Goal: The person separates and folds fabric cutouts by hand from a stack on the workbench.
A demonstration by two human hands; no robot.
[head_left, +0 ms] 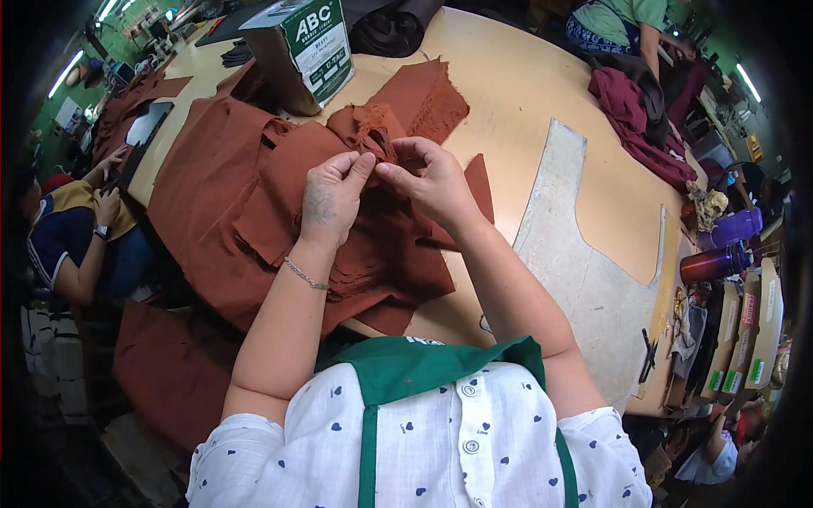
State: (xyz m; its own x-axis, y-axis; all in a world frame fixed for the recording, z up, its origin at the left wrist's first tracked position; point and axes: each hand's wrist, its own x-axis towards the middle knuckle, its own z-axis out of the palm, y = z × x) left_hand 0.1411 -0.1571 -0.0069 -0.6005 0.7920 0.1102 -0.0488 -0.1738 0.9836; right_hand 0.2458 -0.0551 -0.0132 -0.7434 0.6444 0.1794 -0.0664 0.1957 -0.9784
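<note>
A large heap of rust-brown cloth (212,169) lies over the left half of the table, its cut layers stacked and partly hanging off the near edge. My left hand (334,190) and my right hand (428,178) meet above the heap, thumbs and fingertips pinched on frayed edges of the brown cloth. Just beyond them is a bunch of loose threads and ragged edge. Another brown piece with a frayed border (436,102) lies behind my right hand. The fingertips partly hide the bit of cloth between them.
A green and white ABC can (309,63) stands behind the heap. Right of my arm, a grey pattern template (584,262) lies on the wooden table (491,68). Maroon cloth (631,127) and a purple bottle (716,262) are farther right. Co-workers sit left and stand at upper right.
</note>
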